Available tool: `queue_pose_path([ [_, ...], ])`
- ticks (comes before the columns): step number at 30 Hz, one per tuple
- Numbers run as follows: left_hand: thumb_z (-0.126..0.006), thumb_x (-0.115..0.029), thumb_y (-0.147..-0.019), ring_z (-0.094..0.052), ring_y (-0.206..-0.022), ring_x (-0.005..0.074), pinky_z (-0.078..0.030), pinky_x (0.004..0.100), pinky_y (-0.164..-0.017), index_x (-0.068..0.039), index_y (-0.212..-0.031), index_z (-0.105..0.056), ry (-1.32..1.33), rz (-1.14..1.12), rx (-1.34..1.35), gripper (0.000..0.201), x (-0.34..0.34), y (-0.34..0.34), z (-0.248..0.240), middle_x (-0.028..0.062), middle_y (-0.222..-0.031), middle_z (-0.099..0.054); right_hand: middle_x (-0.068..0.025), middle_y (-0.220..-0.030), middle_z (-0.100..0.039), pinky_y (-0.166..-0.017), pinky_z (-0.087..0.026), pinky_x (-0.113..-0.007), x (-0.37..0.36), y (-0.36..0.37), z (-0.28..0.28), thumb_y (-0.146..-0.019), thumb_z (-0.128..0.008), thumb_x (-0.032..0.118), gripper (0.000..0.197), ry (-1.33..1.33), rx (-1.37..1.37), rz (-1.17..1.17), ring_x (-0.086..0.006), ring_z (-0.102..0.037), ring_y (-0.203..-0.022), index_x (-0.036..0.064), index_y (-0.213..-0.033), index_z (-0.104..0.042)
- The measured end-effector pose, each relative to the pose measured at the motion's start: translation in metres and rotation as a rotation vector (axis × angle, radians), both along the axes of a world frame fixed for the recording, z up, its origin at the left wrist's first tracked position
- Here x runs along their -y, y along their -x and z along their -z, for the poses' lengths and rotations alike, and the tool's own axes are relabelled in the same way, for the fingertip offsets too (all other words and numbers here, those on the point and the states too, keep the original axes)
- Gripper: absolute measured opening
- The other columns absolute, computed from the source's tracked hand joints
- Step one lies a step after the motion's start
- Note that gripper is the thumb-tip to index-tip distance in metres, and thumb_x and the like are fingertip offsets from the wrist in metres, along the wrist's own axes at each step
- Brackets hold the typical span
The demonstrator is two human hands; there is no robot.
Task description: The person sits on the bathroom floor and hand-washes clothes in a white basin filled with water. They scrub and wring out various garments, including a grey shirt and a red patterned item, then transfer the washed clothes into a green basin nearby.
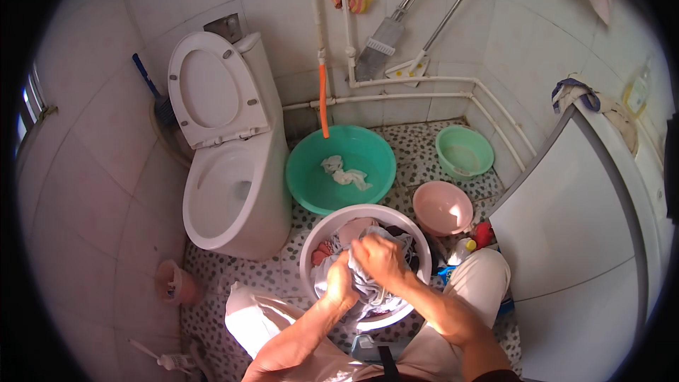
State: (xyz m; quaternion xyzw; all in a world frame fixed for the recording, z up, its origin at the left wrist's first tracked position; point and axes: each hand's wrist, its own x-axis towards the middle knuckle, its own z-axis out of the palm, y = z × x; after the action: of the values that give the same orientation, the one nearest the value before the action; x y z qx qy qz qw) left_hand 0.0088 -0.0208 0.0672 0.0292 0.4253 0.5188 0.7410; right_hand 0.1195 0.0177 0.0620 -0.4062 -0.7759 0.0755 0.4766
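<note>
Between my knees stands a pale pink basin heaped with clothes. My left hand and my right hand meet over it, both closed on a light grey garment. The cloth bunches between the two fists and spreads down into the basin. Around it lie a pinkish piece of clothing and darker fabric by the right rim. Just beyond is a large green basin with a small white cloth in it, under the end of an orange hose.
A white toilet with its lid up stands at left. A small pink basin and a light green basin sit on the right. Bottles are beside my right knee, near a grey-white appliance. Mops lean on the back wall.
</note>
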Motion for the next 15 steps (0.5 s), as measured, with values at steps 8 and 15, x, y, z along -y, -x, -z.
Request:
queue_pose_path([
  [8, -0.050, -0.030, -0.096, -0.060, -0.083, 0.0177, -0.050, 0.0333, -0.074, -0.012, -0.087, -0.061, -0.030, -0.067, 0.027, 0.023, -0.007, 0.015, 0.036, 0.0015, -0.083, -0.062, -0.0029, -0.065, -0.052, -0.047, -0.048, -0.036, 0.016, 0.008, 0.002, -0.083, -0.071, 0.020, 0.021, -0.291, 0.251, -0.159, -0.0232, -0.059, -0.055, 0.0088, -0.071, -0.056],
  [15, -0.058, -0.032, -0.093, -0.058, -0.067, 0.0163, -0.047, 0.0298, -0.060, -0.015, -0.083, -0.058, -0.256, 0.016, 0.048, 0.020, -0.021, 0.041, 0.037, 0.0001, -0.073, -0.060, -0.0093, -0.076, -0.060, -0.048, -0.049, -0.039, 0.041, 0.024, -0.009, -0.081, -0.071, 0.017, 0.022, -0.172, -0.021, -0.262, -0.0273, -0.061, -0.058, 0.0082, -0.069, -0.054],
])
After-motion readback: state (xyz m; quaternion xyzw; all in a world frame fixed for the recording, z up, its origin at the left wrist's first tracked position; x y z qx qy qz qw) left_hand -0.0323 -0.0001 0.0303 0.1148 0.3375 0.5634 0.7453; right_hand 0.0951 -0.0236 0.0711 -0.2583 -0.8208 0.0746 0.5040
